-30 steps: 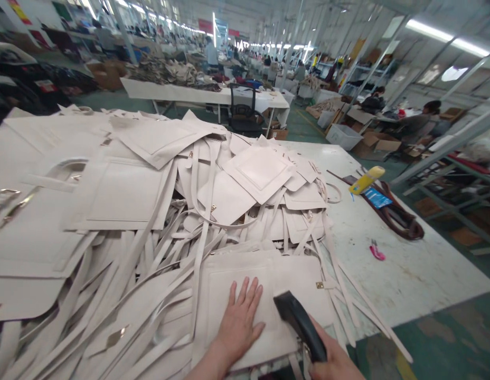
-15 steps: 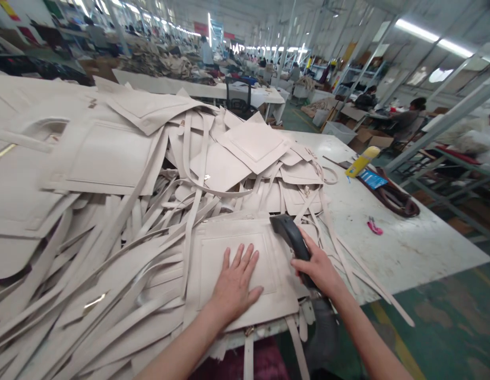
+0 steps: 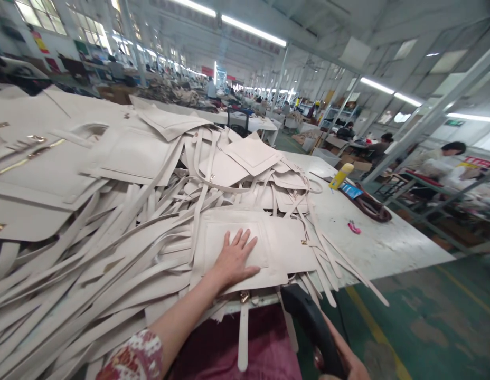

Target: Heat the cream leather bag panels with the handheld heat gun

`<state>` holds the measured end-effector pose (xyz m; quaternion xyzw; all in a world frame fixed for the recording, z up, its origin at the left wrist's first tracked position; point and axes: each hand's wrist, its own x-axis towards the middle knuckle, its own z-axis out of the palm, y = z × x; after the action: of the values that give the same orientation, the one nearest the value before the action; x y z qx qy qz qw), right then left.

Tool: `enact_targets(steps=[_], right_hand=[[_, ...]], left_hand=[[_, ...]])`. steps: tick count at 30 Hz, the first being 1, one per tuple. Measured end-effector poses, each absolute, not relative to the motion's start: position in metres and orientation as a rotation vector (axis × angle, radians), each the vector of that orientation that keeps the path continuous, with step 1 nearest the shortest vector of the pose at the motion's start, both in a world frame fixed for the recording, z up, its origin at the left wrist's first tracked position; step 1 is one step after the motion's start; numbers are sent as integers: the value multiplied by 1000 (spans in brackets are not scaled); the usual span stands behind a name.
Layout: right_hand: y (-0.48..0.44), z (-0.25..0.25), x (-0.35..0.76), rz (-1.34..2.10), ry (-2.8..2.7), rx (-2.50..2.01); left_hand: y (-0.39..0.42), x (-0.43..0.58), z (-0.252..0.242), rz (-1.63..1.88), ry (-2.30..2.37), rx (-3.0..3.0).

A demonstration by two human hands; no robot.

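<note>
My left hand [image 3: 236,257] lies flat, fingers spread, on a cream leather bag panel [image 3: 276,243] with a stitched rectangle. At the table's front edge, low in the view, my right hand [image 3: 344,351] is wrapped round a black curved handheld tool [image 3: 308,316], whose exact kind I cannot make out. The tool's head is just below the panel's lower right corner, by the hanging straps. A cream strap [image 3: 243,338] with a gold buckle hangs over the edge below my left hand. Some right-hand fingers are hidden behind the tool.
Cream bag pieces [image 3: 130,155] and long straps [image 3: 145,274] are heaped across the left and back of the table [image 3: 391,253]. On its right lie a yellow canister [image 3: 341,176], a blue packet [image 3: 351,190], a dark coil [image 3: 371,207] and pink snips [image 3: 354,227]. Several people work beyond.
My right hand has brought the black tool down and toward me, off the panel to the front edge. My left hand stays flat on the panel. The view has tilted up.
</note>
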<state>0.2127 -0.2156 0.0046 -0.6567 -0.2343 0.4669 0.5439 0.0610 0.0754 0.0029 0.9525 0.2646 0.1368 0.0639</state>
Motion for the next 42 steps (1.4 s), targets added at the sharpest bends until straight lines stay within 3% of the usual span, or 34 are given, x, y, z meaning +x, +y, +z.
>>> enact_targets(steps=[4, 8, 13, 18, 23, 27, 34, 39, 42], right_hand=[[-187, 19, 219, 1247, -578, -1367], [-162, 38, 226, 1146, -584, -1325], [-185, 26, 229, 1122, -624, -1318], [-188, 8, 224, 1101, -652, -1525], [-149, 48, 217, 788, -837, -1962], [-141, 66, 204, 665, -1049, -1967], [-132, 49, 166, 1164, -1243, -1679], [-96, 54, 125, 1379, -1507, -1613], [-79, 58, 99, 1318, -1603, -1641]], left_hand=[[73, 61, 4, 420, 814, 2871], [71, 62, 5, 422, 839, 2873], [72, 62, 3, 420, 854, 2874], [67, 81, 0, 386, 930, 2826], [81, 109, 21, 381, 853, 2589], [106, 72, 49, 390, 703, 2529], [100, -65, 47, 396, 786, 2761], [97, -74, 31, 393, 815, 2743], [106, -69, 31, 446, 794, 2635]])
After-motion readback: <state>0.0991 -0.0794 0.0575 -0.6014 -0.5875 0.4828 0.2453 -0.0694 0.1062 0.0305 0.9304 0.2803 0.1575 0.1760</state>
